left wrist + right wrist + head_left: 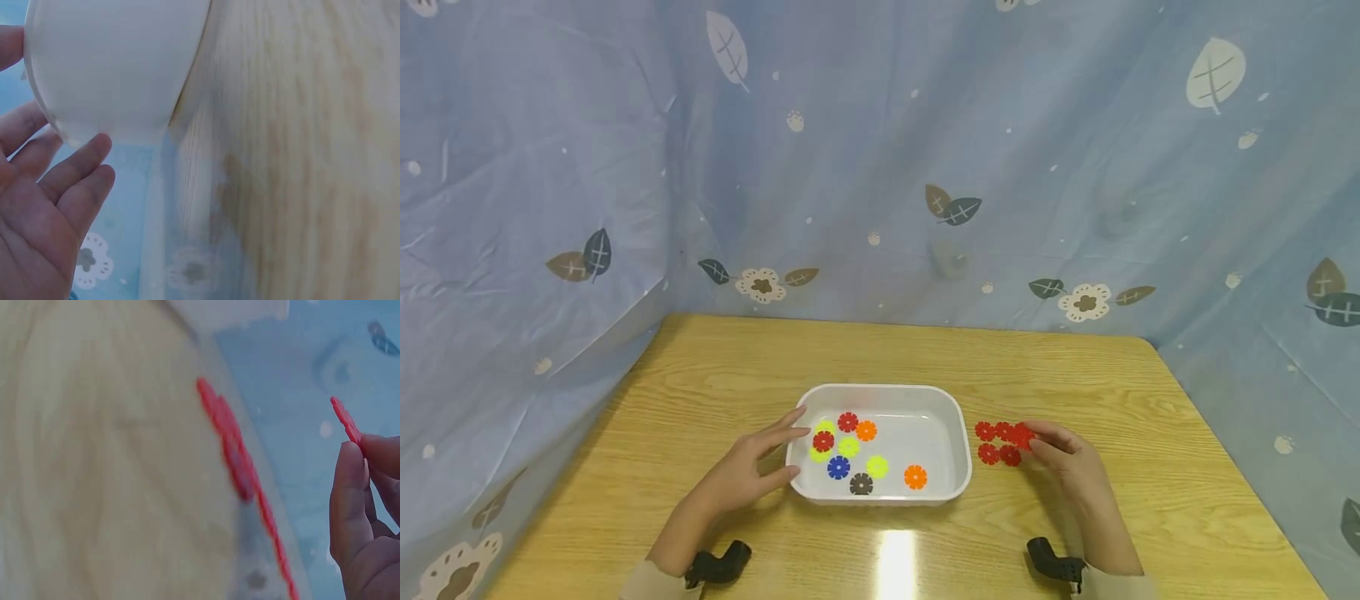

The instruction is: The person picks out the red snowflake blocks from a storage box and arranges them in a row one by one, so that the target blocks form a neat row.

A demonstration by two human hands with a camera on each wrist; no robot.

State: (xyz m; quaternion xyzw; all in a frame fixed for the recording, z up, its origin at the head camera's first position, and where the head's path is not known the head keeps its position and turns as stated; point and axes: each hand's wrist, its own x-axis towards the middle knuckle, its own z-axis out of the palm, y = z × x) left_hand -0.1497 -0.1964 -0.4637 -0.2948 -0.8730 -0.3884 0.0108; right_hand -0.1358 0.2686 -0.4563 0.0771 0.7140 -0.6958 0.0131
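Note:
My left hand rests at the left end of a white tray, its fingers spread at the rim and the thumb near the front corner. From the left wrist view, the fingers of the left hand lie along the tray's edge. A red notched plastic disc is pinched between thumb and fingers of my right hand. Close up, that red disc stands edge-on above the fingertips. Just left of it, several red discs lie in two short rows on the table.
Inside the tray lie loose notched discs: orange, blue, dark brown, red and several yellow ones. The wooden table ends at a blue patterned cloth behind and at both sides.

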